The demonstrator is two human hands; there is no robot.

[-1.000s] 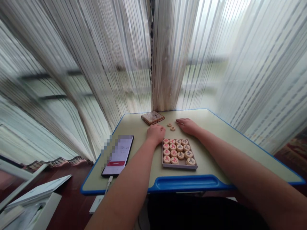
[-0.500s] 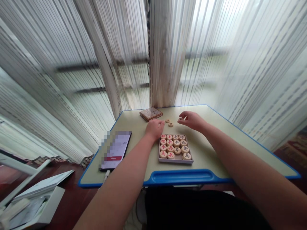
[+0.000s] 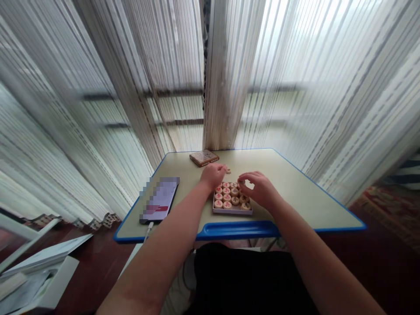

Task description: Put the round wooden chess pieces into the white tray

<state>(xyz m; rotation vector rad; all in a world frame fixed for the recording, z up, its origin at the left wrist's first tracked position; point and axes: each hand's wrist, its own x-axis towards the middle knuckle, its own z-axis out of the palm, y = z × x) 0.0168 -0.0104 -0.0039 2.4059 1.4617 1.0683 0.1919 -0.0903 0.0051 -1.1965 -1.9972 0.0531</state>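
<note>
A shallow white box [image 3: 232, 211] holds rows of round wooden Chinese chess pieces [image 3: 227, 197], marked with red characters at left and dark ones at right. One slot in its front row is bare. My right hand [image 3: 260, 189] is over the box's far right corner, with thumb and forefinger pinched on a chess piece, partly hidden by the fingertips. Just beyond the far left corner, my left hand [image 3: 213, 176] has its fingers curled closed; whatever they hold is hidden. A loose chess piece [image 3: 229, 171] lies by its fingertips.
A flat brown patterned box or lid [image 3: 204, 157] lies at the table's far left. A phone [image 3: 160, 200] with a white cable [image 3: 149, 229] lies at left. The pale table [image 3: 295, 205] has a blue rim and a blue front tray groove [image 3: 239, 228]. Striped curtains hang behind.
My right hand has come left and nearer with its chess piece, from beyond the box to over its corner. My left hand stays near the loose pieces; only one of the two shows now.
</note>
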